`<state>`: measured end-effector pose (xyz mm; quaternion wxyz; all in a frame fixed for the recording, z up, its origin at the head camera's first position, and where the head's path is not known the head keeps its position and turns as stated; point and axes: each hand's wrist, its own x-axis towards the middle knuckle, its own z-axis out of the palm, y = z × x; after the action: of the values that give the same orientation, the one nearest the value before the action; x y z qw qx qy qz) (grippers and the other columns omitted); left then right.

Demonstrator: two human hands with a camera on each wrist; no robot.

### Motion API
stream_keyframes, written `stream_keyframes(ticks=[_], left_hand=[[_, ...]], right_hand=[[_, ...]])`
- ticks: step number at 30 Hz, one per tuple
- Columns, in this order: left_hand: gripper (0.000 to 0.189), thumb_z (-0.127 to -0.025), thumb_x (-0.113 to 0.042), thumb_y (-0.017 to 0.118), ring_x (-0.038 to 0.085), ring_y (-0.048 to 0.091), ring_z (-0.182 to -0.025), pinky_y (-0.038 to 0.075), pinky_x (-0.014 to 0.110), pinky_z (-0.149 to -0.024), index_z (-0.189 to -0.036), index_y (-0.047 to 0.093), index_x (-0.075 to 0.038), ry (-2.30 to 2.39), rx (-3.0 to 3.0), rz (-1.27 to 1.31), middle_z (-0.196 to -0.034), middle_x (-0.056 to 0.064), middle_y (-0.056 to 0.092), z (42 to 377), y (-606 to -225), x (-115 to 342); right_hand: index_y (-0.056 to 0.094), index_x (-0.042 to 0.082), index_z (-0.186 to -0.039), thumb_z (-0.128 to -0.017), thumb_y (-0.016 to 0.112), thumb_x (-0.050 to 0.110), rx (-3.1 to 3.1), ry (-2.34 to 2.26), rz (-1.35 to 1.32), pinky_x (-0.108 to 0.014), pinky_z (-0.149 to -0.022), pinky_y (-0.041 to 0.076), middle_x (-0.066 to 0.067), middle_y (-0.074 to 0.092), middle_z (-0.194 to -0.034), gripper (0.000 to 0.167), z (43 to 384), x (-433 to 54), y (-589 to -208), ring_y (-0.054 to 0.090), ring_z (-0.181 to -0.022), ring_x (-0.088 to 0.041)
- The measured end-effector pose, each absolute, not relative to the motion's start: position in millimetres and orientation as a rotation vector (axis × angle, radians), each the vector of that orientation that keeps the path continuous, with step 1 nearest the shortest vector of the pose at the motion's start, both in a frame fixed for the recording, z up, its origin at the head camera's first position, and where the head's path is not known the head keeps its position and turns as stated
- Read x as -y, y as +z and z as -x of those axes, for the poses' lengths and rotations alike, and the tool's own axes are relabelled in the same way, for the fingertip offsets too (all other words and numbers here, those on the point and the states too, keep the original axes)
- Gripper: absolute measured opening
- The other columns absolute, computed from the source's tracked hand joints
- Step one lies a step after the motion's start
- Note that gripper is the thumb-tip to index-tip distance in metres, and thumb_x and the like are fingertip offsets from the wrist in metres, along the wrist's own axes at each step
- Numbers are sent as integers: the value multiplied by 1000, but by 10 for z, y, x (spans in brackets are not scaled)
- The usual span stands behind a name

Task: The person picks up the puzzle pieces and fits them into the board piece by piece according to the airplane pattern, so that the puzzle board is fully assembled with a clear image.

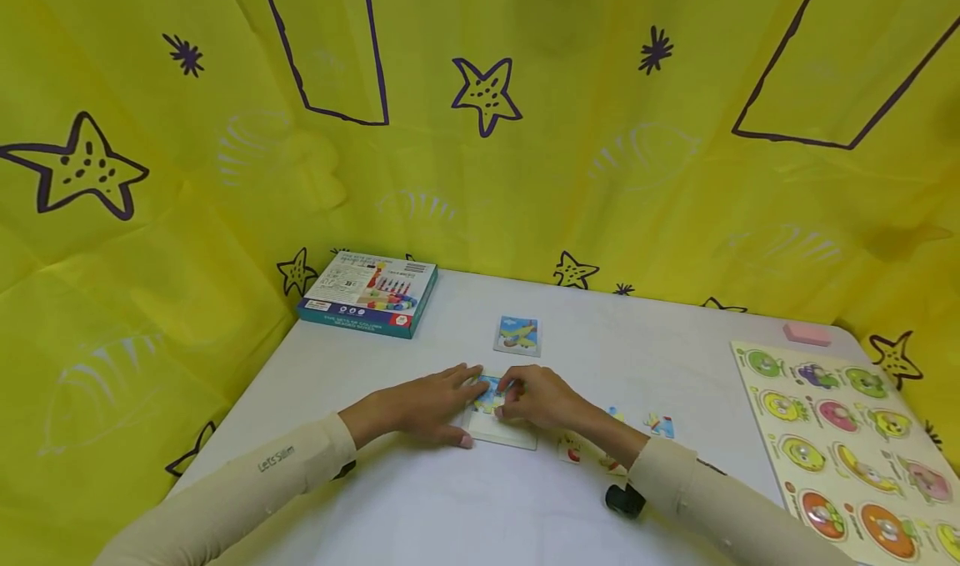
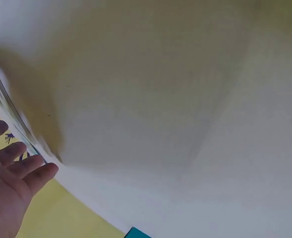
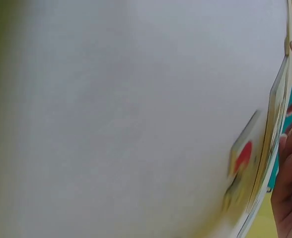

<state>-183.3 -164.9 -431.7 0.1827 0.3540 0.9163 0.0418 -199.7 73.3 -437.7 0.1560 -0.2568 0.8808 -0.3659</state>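
A small white puzzle tray [image 1: 504, 443] lies flat on the table, its far part filled with blue and yellow jigsaw pieces [image 1: 489, 401]. My left hand [image 1: 438, 406] lies along the tray's left side, fingers stretched out and fingertips on its far-left part. From the right, my right hand [image 1: 546, 395] reaches over the tray with bent fingers, pinching a puzzle piece at the filled part; the fingers mostly hide that piece. Loose puzzle pieces, one with red and blue [image 1: 662, 425] and one with red [image 1: 569, 448], lie to the right, others partly behind my right forearm.
Beyond the tray lies a finished-looking picture puzzle [image 1: 517, 336] with a yellow plane. A teal-edged toy box [image 1: 360, 320] stands at the back left. On the right are a fruit peg board [image 1: 813, 416] and a pink block [image 1: 807, 333]. A yellow curtain [image 1: 420, 166] hangs behind the table.
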Motion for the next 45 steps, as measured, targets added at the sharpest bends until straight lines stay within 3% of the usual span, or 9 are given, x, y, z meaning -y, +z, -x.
stream_keyframes(ticks=[5,12,19,24,33,36,45], left_hand=[[82,-96,-61,53,34,19,-155,28,47,-122,-161,24,-20,81,-2556,-1076,-169,6,15,1805,-4337,1647],[75,-101,-58,47,31,19,-155,27,46,-123,-161,23,-21,11,-2553,-1107,-170,5,13,1788,-4375,1649],[74,-101,-57,47,31,19,-155,28,47,-122,-161,23,-21,6,-2564,-1108,-170,4,14,1774,-4382,1661],[74,-101,-56,49,32,19,-155,27,47,-122,-161,25,-20,29,-2563,-1111,-170,5,15,1765,-4363,1657],[74,-100,-57,49,33,19,-155,27,48,-122,-161,26,-21,43,-2567,-1109,-169,5,16,1772,-4394,1653],[74,-100,-57,50,32,19,-155,27,48,-122,-161,26,-22,45,-2569,-1101,-169,5,16,1768,-4395,1649],[75,-99,-57,51,32,19,-155,28,47,-122,-161,26,-22,55,-2573,-1094,-169,4,16,1764,-4387,1641]], right_hand=[[70,9,-105,-89,77,22,-2471,-1115,814,-23,-65,47,4,65,-85,22,1990,-974,-4395,56,-76,-11],[69,7,-108,-91,75,22,-2490,-1169,653,-24,-56,50,-1,62,-91,24,1977,-1334,-4378,56,-61,-12],[69,7,-109,-88,78,26,-2599,-1130,520,-24,-51,45,-5,66,-102,30,1957,-1678,-4352,56,-57,-14],[71,9,-110,-86,80,25,-2686,-1046,502,-26,-63,48,-11,67,-115,30,1892,-1870,-4333,55,-66,-15],[74,12,-106,-78,87,27,-2786,-898,529,-50,-92,49,-4,68,-107,34,1732,-2114,-4359,61,-106,-29],[73,12,-107,-77,87,27,-2784,-883,511,-55,-95,48,-4,67,-106,36,1690,-2148,-4390,61,-107,-31],[71,7,-114,-80,86,24,-2834,-832,512,-51,-90,49,-7,65,-103,41,1633,-2157,-4418,61,-98,-28]])
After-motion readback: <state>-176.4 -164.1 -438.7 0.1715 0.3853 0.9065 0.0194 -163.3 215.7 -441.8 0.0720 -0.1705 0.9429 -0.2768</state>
